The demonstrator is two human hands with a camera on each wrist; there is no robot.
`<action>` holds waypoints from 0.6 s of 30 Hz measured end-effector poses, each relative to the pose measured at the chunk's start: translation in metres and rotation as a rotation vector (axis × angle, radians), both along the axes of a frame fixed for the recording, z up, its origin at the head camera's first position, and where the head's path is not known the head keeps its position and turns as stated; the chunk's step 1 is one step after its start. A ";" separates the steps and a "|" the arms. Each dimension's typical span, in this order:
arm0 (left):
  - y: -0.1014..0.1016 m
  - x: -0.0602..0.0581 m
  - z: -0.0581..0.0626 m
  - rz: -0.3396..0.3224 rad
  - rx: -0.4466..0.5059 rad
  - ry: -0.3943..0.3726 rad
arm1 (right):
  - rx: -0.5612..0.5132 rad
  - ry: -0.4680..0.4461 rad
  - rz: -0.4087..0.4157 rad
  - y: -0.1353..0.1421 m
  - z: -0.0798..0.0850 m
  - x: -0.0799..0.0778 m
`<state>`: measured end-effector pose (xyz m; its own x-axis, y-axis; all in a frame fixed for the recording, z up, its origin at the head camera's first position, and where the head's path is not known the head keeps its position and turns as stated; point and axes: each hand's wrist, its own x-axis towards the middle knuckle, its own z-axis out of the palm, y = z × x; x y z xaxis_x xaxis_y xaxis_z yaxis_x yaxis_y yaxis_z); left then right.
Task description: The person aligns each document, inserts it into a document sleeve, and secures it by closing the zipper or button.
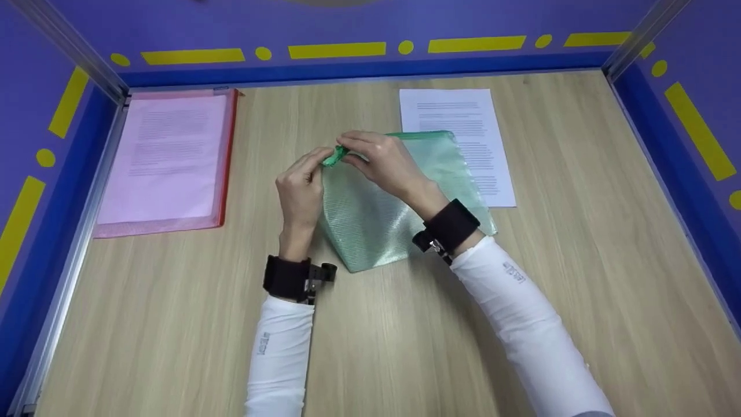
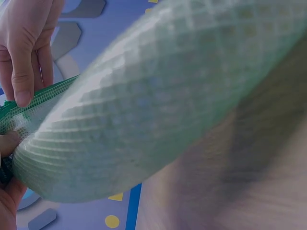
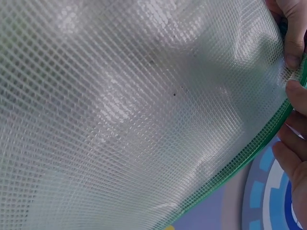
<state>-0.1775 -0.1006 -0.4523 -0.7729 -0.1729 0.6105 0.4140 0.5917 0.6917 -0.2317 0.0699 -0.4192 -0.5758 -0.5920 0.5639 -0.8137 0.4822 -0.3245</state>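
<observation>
A green translucent mesh zipper pouch [image 1: 376, 214] is held up off the table at its far left corner. There my left hand [image 1: 301, 185] pinches the corner, thumb and fingers on either side of the green zipper edge [image 1: 336, 156]. Close beside it, my right hand [image 1: 385, 162] grips the same edge between thumb and fingers. In the left wrist view the mesh sheet [image 2: 120, 124] curves up and covers most of the picture. The right wrist view shows the green-edged zipper band [image 3: 230, 172] running up to both hands. The zipper's slider is hidden behind the fingers.
Partly under the pouch, at the back right, lies a printed white sheet [image 1: 451, 110]. A pink mesh pouch [image 1: 162, 162] with a red edge and printed paper inside lies at the left. Purple-blue panels [image 1: 347, 23] wall the wooden table [image 1: 579, 260] at the back and sides.
</observation>
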 end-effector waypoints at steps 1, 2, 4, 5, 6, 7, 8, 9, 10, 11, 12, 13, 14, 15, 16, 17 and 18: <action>0.000 0.000 0.000 -0.002 0.001 0.001 | -0.004 0.003 0.005 0.000 0.000 0.000; 0.001 0.000 0.000 -0.004 0.003 0.002 | -0.008 0.011 0.010 0.000 0.000 0.000; 0.001 0.000 0.000 -0.005 0.005 0.002 | -0.021 0.034 0.021 0.001 0.000 0.000; 0.001 0.000 -0.001 -0.004 0.005 0.002 | -0.031 0.045 0.023 0.001 0.000 0.000; 0.001 0.001 -0.001 -0.003 0.005 0.002 | -0.042 0.058 0.024 0.002 0.000 0.001; 0.001 0.001 -0.001 -0.004 0.006 0.003 | -0.049 0.075 0.025 0.002 0.000 0.001; 0.001 0.001 -0.002 -0.006 0.008 0.003 | -0.052 0.093 0.026 0.002 0.000 0.001; 0.001 0.001 -0.002 -0.008 0.011 0.003 | -0.053 0.113 0.026 0.003 -0.001 0.001; 0.001 0.001 -0.002 -0.011 0.016 0.003 | -0.052 0.130 0.025 0.003 -0.001 0.001; 0.002 0.001 -0.003 -0.015 0.018 0.002 | -0.047 0.150 0.022 0.004 -0.001 0.001; 0.002 0.001 -0.003 -0.019 0.020 -0.001 | -0.042 0.171 0.019 0.005 -0.001 0.001; 0.002 0.001 -0.003 -0.021 0.021 -0.004 | -0.037 0.191 0.015 0.006 -0.001 0.001; 0.002 0.001 -0.004 -0.022 0.023 -0.008 | -0.034 0.207 0.013 0.007 -0.001 0.001; 0.002 0.001 -0.004 -0.020 0.025 -0.012 | -0.033 0.219 0.011 0.008 -0.001 0.001; 0.002 0.001 -0.004 -0.017 0.026 -0.015 | -0.031 0.227 0.010 0.009 -0.001 0.002; 0.002 0.001 -0.004 -0.015 0.026 -0.018 | -0.028 0.233 0.010 0.010 -0.001 0.002; 0.003 0.001 -0.003 -0.013 0.029 -0.019 | -0.026 0.235 0.012 0.012 -0.001 0.003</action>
<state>-0.1763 -0.0980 -0.4558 -0.7865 -0.1802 0.5907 0.4083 0.5659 0.7163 -0.2289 0.0817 -0.4201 -0.4200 -0.5819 0.6964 -0.8740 0.4659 -0.1379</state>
